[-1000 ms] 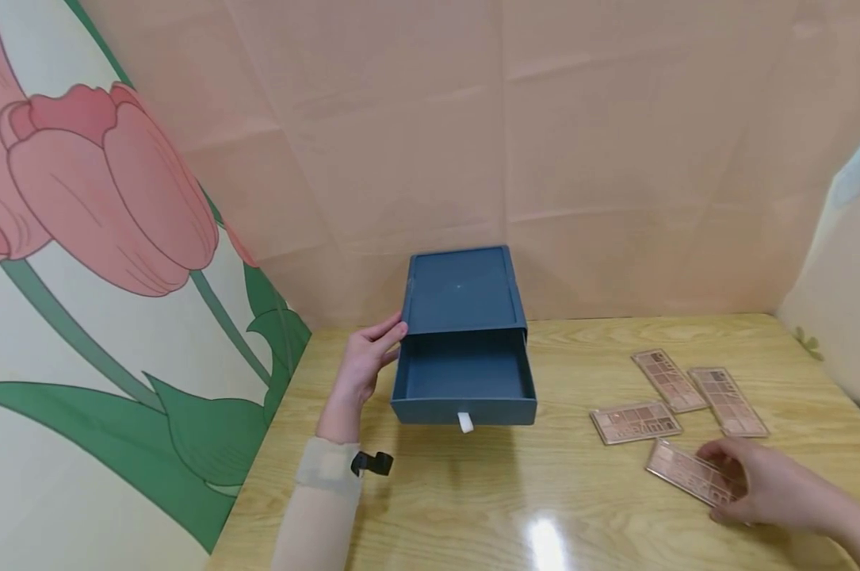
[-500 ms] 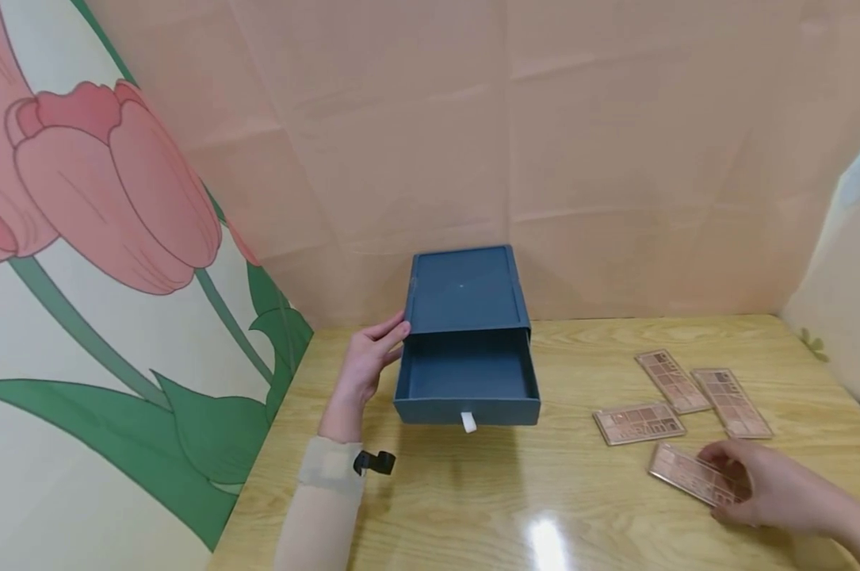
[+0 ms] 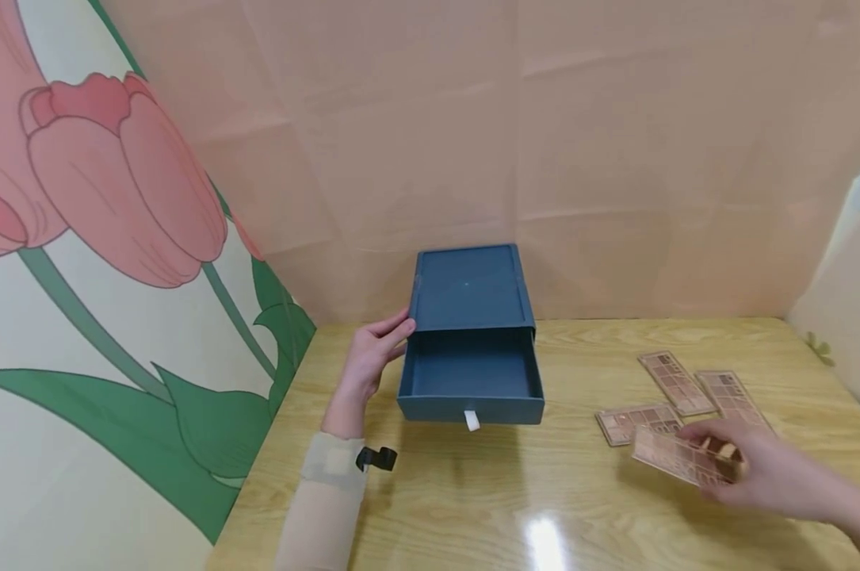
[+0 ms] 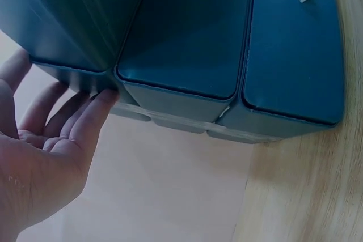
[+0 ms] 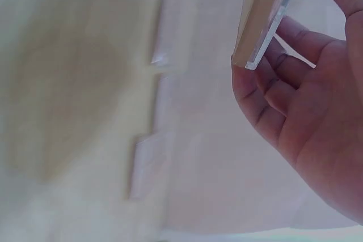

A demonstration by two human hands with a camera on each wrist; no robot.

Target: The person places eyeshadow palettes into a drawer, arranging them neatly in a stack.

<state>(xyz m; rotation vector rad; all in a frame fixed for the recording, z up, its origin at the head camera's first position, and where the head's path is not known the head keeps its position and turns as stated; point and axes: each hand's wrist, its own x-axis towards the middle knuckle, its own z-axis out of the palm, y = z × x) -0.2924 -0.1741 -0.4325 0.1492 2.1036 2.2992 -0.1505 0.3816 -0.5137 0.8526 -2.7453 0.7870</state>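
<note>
In the head view, my right hand [image 3: 768, 472] pinches an eyeshadow palette [image 3: 665, 454] by its right end, tilted and raised over the table. The right wrist view shows this palette [image 5: 264, 18] edge-on between thumb and fingers. Three similar palettes lie close by: one [image 3: 622, 426] partly behind the held one, one [image 3: 675, 382] farther back, and one [image 3: 731, 392] beside it. On the left stands a blue drawer cabinet [image 3: 470, 287], its top drawer [image 3: 472, 409] pulled out with a bare floor. My left hand [image 3: 368, 358] touches the cabinet's left side with its fingertips.
Two lower drawers [image 4: 184, 32] with white pull tabs are closed, as the left wrist view shows. The wood-grain table [image 3: 465, 492] meets a pinkish cloth backdrop [image 3: 615, 159]. A tulip-patterned panel [image 3: 116, 190] stands at the left.
My right hand has lifted the palette off the table and moved it slightly left and up, tilting it. My left hand keeps its place at the cabinet while the head view shifts slightly.
</note>
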